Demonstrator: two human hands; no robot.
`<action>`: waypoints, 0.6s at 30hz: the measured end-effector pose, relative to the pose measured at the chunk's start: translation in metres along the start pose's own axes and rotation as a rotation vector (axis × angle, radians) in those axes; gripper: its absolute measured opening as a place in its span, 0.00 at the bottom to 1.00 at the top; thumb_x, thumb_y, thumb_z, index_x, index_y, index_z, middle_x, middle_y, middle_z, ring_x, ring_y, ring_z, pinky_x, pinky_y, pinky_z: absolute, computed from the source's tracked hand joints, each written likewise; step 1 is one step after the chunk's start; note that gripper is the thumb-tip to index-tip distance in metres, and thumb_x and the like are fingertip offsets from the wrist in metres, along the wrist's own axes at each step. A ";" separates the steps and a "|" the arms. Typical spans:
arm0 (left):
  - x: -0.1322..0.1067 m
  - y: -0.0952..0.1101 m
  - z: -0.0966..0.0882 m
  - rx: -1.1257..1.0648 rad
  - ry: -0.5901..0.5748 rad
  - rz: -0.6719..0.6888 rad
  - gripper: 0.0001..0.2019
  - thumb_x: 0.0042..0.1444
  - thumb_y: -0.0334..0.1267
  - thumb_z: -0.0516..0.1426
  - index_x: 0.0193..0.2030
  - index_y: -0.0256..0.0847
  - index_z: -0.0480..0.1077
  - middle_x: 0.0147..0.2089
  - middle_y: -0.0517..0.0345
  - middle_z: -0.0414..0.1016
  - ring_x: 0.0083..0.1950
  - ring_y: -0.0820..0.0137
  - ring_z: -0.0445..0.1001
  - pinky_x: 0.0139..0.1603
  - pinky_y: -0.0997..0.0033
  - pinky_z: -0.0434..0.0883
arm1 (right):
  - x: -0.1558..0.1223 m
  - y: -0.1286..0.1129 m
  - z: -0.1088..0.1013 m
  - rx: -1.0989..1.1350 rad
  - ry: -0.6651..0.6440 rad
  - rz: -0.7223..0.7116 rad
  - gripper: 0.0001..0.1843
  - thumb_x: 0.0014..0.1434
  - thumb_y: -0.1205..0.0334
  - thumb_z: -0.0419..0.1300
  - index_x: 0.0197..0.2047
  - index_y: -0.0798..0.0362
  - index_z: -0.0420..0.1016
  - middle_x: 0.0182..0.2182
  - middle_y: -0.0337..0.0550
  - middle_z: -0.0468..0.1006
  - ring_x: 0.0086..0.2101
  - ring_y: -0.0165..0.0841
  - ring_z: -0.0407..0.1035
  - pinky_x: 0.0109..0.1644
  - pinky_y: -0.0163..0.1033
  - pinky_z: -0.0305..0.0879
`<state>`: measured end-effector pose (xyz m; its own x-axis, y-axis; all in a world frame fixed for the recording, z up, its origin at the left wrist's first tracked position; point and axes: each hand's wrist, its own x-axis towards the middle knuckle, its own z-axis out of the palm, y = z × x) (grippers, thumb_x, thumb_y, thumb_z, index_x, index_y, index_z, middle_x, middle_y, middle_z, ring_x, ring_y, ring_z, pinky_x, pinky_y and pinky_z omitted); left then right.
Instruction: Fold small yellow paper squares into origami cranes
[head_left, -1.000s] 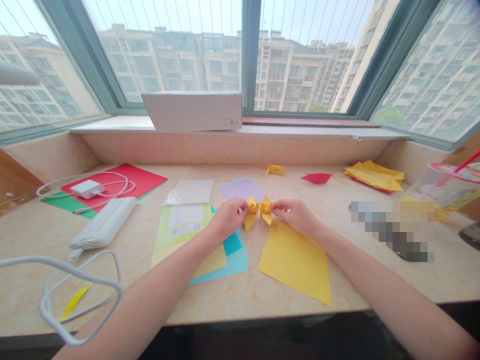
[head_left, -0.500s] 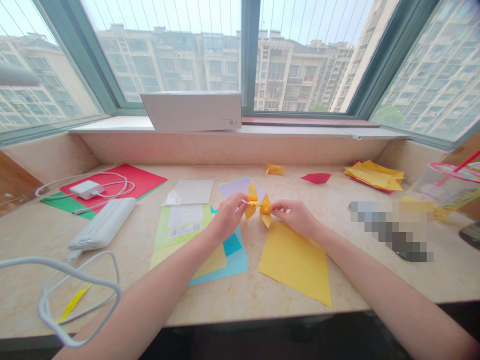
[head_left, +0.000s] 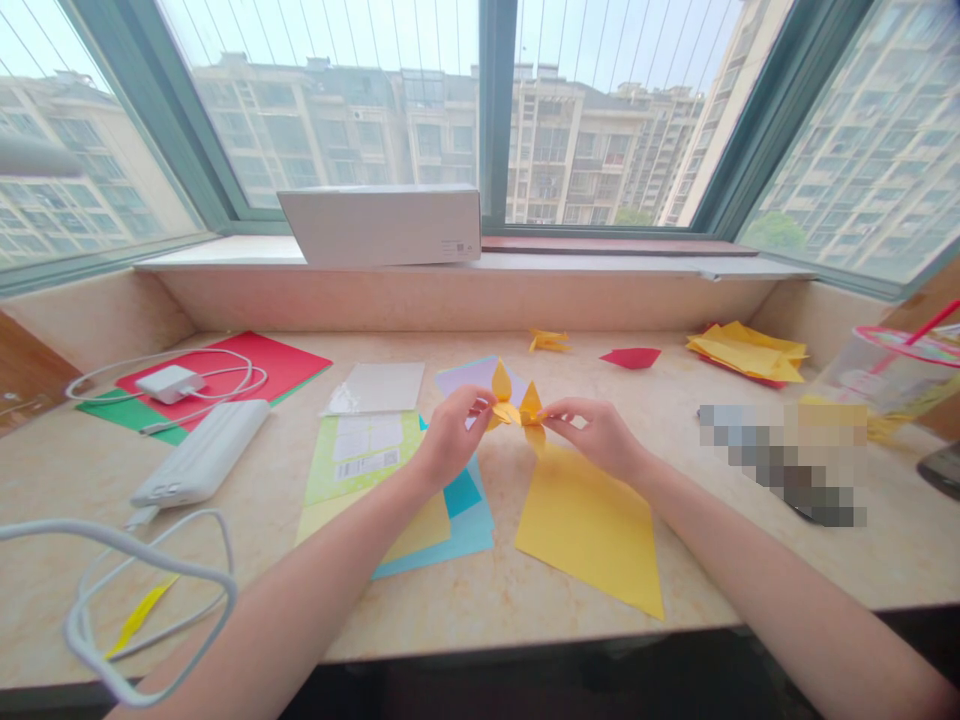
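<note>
My left hand [head_left: 453,432] pinches a yellow folded paper flower [head_left: 502,382] with pointed petals, above the counter's middle. Close against it on the right is a second yellow paper flower [head_left: 533,402], pinched by its right side in the fingertips of my right hand [head_left: 597,432]. The two flowers meet or overlap between my hands; whether they are joined cannot be made out. Below my right hand lies a square yellow sheet [head_left: 589,535]. Under my left wrist are a blue sheet [head_left: 472,525] and a green-and-yellow paper packet [head_left: 322,470].
Farther back lie a small yellow folded piece [head_left: 549,341], a red folded piece [head_left: 631,357] and a yellow paper pile [head_left: 750,348]. A plastic cup [head_left: 885,370] stands right. On the left are a power bank [head_left: 202,455], white cables, a charger [head_left: 170,383] and red sheets [head_left: 289,360].
Both flowers have turned a little in my fingers and moved closer together, from slightly apart to touching or overlapping. My hands have stayed in nearly the same place.
</note>
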<state>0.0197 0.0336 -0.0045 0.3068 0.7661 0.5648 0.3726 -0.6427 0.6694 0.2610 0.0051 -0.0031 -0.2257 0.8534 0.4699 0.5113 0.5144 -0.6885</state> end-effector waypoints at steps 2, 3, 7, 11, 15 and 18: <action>0.000 0.000 -0.001 0.003 0.013 0.012 0.06 0.61 0.30 0.53 0.42 0.40 0.70 0.42 0.52 0.77 0.42 0.66 0.78 0.46 0.63 0.77 | -0.001 -0.002 -0.002 0.027 0.019 -0.035 0.08 0.62 0.58 0.63 0.41 0.48 0.83 0.40 0.43 0.85 0.39 0.39 0.79 0.43 0.45 0.75; 0.001 0.000 -0.001 0.006 0.022 0.017 0.06 0.61 0.29 0.53 0.42 0.41 0.70 0.42 0.53 0.77 0.42 0.67 0.78 0.46 0.63 0.77 | -0.001 -0.003 -0.003 0.040 0.029 -0.061 0.08 0.62 0.58 0.63 0.41 0.48 0.83 0.41 0.44 0.85 0.40 0.39 0.79 0.45 0.45 0.75; 0.001 0.002 -0.002 0.016 0.056 0.041 0.07 0.61 0.28 0.53 0.41 0.41 0.70 0.42 0.55 0.76 0.43 0.68 0.77 0.46 0.65 0.76 | -0.003 -0.010 -0.007 0.042 0.081 -0.184 0.08 0.64 0.60 0.62 0.41 0.47 0.83 0.42 0.46 0.84 0.42 0.38 0.78 0.49 0.46 0.75; 0.002 0.006 -0.005 0.006 0.086 0.114 0.06 0.63 0.29 0.53 0.40 0.42 0.70 0.44 0.55 0.75 0.45 0.69 0.76 0.45 0.68 0.75 | -0.005 -0.017 -0.010 0.011 0.126 -0.261 0.09 0.65 0.64 0.60 0.42 0.47 0.83 0.41 0.46 0.83 0.41 0.37 0.77 0.45 0.43 0.77; 0.001 0.013 -0.008 0.024 0.143 0.195 0.05 0.65 0.32 0.53 0.40 0.42 0.70 0.45 0.53 0.75 0.47 0.68 0.75 0.47 0.68 0.74 | -0.008 -0.020 -0.013 -0.018 0.153 -0.295 0.09 0.65 0.65 0.59 0.42 0.47 0.82 0.40 0.46 0.82 0.40 0.37 0.77 0.40 0.41 0.79; -0.001 0.015 -0.009 0.014 0.158 0.225 0.04 0.65 0.31 0.53 0.42 0.42 0.69 0.47 0.52 0.75 0.48 0.68 0.75 0.48 0.67 0.74 | -0.010 -0.022 -0.013 -0.033 0.172 -0.329 0.10 0.65 0.66 0.60 0.43 0.47 0.82 0.40 0.46 0.82 0.40 0.36 0.77 0.38 0.40 0.79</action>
<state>0.0172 0.0231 0.0089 0.2432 0.5931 0.7675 0.3234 -0.7956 0.5123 0.2629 -0.0155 0.0145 -0.2408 0.6150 0.7509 0.4614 0.7532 -0.4689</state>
